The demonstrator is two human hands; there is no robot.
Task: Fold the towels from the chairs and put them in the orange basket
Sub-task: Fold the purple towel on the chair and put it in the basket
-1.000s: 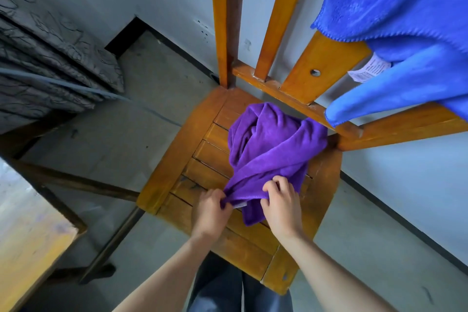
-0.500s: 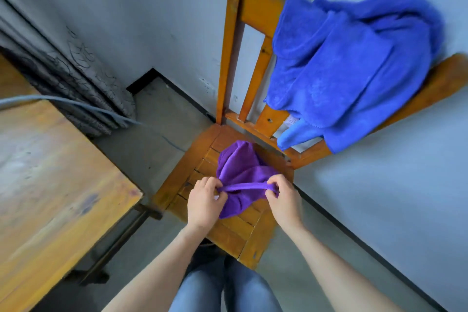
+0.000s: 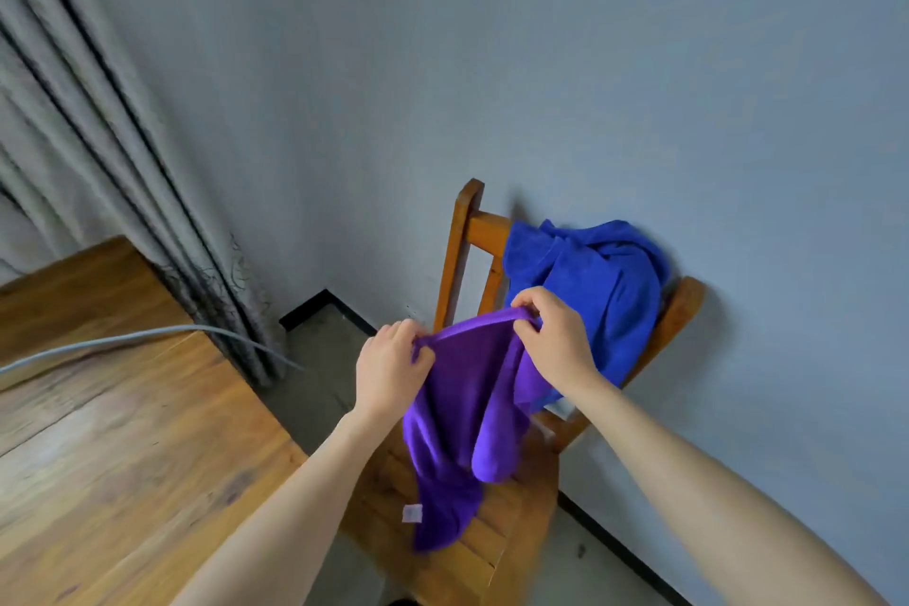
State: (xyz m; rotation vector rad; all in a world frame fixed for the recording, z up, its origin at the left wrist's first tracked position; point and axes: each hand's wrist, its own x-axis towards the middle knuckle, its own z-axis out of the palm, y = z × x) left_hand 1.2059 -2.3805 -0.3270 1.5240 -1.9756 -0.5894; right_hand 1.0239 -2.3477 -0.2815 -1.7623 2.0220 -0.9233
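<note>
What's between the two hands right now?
Head view: the top edge of the purple towel spans the gap, the left hand pinching one end, the right hand the other; the rest hangs over the chair.

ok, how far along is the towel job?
Done: nothing visible; no folded towel or orange basket in frame. In hand: left hand and right hand pinch the top edge of the purple towel, holding it up unfolded over the seat of the chair. Left: fold it, then the blue towel draped on the chair back, and basket both.
</note>
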